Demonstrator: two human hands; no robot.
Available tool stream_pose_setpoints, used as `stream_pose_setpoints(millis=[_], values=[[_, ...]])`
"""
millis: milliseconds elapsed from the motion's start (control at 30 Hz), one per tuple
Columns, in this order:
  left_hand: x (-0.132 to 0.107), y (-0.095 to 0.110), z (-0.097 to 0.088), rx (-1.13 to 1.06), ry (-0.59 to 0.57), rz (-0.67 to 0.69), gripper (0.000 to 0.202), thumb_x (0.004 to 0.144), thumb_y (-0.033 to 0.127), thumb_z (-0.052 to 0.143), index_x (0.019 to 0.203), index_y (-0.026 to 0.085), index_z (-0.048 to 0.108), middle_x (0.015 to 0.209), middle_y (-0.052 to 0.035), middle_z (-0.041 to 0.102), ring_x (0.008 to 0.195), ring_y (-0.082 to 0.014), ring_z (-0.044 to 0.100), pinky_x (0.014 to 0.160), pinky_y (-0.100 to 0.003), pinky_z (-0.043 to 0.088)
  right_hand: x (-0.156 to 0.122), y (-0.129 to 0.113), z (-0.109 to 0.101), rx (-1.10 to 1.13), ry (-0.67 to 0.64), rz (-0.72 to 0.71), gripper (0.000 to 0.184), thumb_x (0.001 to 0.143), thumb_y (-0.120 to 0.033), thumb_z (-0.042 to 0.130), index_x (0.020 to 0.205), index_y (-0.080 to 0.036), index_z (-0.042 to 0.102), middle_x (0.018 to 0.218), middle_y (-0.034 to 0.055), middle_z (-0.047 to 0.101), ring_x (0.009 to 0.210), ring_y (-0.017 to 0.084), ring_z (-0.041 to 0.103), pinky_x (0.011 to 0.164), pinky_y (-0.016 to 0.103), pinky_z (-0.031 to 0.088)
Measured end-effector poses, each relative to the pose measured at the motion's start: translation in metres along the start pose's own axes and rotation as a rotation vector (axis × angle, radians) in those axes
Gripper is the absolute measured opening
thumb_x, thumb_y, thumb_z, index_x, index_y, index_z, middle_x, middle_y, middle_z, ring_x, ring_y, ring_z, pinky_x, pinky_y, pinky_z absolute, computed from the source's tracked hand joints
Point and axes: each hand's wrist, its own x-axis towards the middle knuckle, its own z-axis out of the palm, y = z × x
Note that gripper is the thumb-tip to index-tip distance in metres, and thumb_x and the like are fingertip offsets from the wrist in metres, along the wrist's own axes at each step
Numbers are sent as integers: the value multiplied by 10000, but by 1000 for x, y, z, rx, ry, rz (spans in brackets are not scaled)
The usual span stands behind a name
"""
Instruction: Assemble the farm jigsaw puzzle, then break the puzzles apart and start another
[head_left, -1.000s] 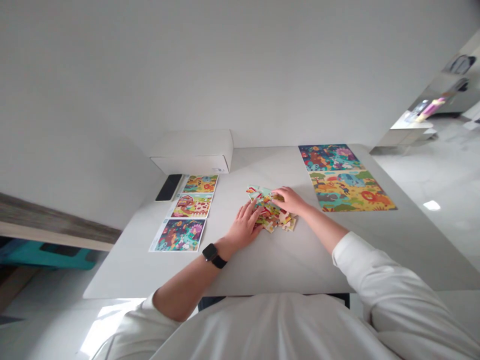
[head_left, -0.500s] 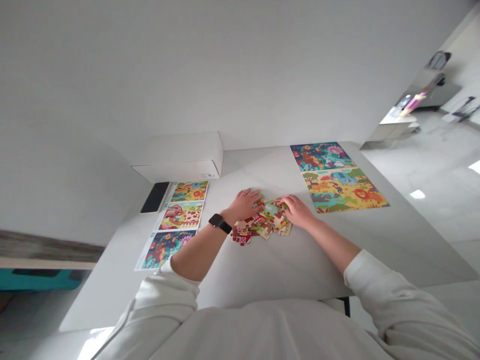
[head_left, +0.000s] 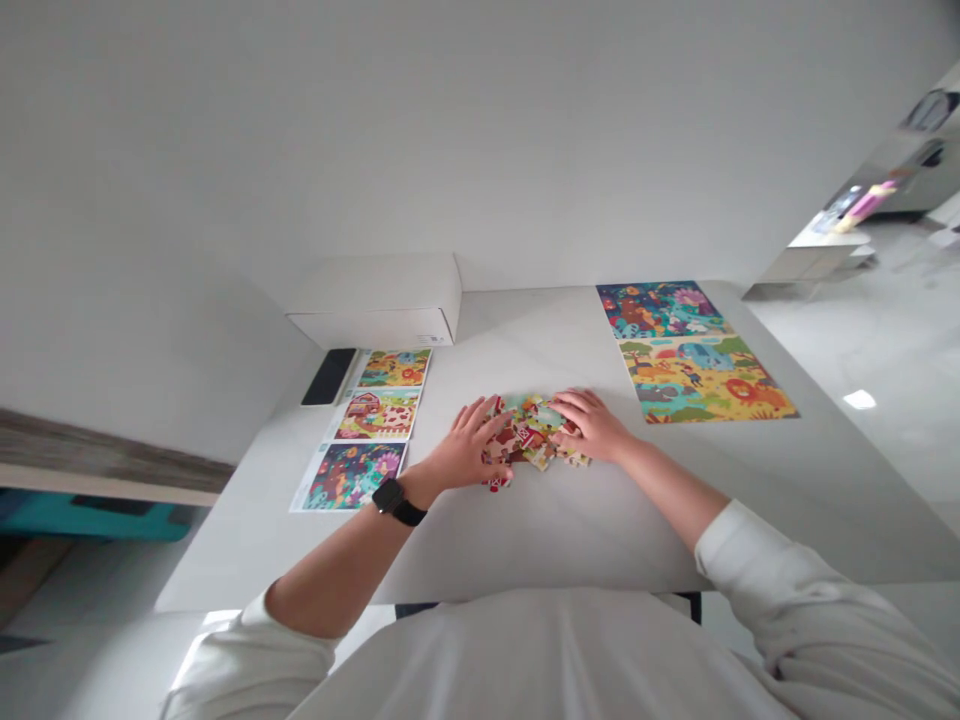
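Observation:
A heap of loose jigsaw puzzle pieces [head_left: 534,437], mostly red, green and cream, lies on the white table [head_left: 480,545] in front of me. My left hand [head_left: 470,447] rests along the heap's left side with its fingers spread, touching the pieces. On that wrist is a black watch [head_left: 397,501]. From the right, my right hand [head_left: 591,425] lies over the heap's edge, fingers stretched out and apart. Some pieces are hidden under both hands.
Left of the heap lies a sheet with three pictures [head_left: 375,414], beside a dark phone [head_left: 328,377]. A white box [head_left: 371,325] stands behind them against the wall. Two finished puzzles, a night scene [head_left: 664,308] and a safari scene [head_left: 709,380], lie at the right.
My left hand has moved from the heap's top to its left side, its fingers spreading. My right hand has opened out over the right edge. The heap is more gathered. The view has shifted slightly.

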Motion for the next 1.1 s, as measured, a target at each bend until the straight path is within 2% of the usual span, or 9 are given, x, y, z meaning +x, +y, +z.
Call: stream_pose_setpoints(millis=[100,233,333,467,567,700,800,933,1100], values=[[-19,11,5,9,-25,49,1183,767,818,782,1714,250,358,1798,-199,222,1635,-485,248,1323,-672,242,-2,-2,-2,49,-4,-90,647,939,-580,735,1480,-235,655,1445,173,650,1401,368,555,1221,589,429],[-22,13,9,-20,52,22,746,1045,486,584,1710,239,350,1778,-177,290,1631,-357,326,1321,-560,342,-4,-5,-9,63,29,-63,509,986,-445,673,1455,-247,661,1356,158,686,1307,341,616,1155,557,502],[-20,11,10,1,113,-42,584,1096,317,443,1676,250,408,1764,-153,334,1629,-309,341,1320,-542,352,-12,-5,-14,16,107,50,431,1045,-362,550,1446,-248,657,1332,153,695,1275,329,633,1145,552,509],[-24,13,14,84,85,-155,899,954,637,682,1695,229,378,1781,-187,285,1644,-445,253,1327,-692,220,-35,-8,-13,-43,82,91,679,1004,-559,619,1591,-230,523,1549,188,575,1467,382,506,1236,608,414],[-23,16,19,67,61,-139,997,922,711,680,1717,219,335,1762,-194,328,1631,-437,293,1329,-665,235,-47,-13,-8,-78,-13,10,943,895,-712,708,1647,-203,453,1664,213,465,1568,438,380,1282,670,317],[-14,17,23,33,54,-32,768,1053,580,528,1706,212,364,1728,-174,404,1620,-357,346,1334,-573,279,-42,-16,-3,-65,-17,-47,804,977,-579,658,1659,-214,439,1607,195,540,1522,395,458,1270,635,362],[-8,18,25,77,95,-78,839,1014,671,556,1702,225,378,1744,-179,372,1647,-405,265,1337,-644,198,-34,-15,-1,-97,34,56,697,1032,-472,579,1673,-248,421,1595,175,555,1519,382,460,1265,635,365],[4,20,26,97,92,-136,1194,797,890,678,1711,193,353,1737,-231,352,1625,-482,262,1318,-682,191,-28,-15,1,-138,-18,138,910,940,-664,675,1668,-181,422,1632,242,492,1540,450,410,1271,708,289],[10,24,24,59,93,-44,1107,817,845,702,1679,210,422,1646,-210,481,1571,-425,378,1326,-610,241,-30,-23,3,-120,-53,52,1039,855,-776,725,1663,-191,437,1646,239,475,1562,454,376,1287,703,247]])
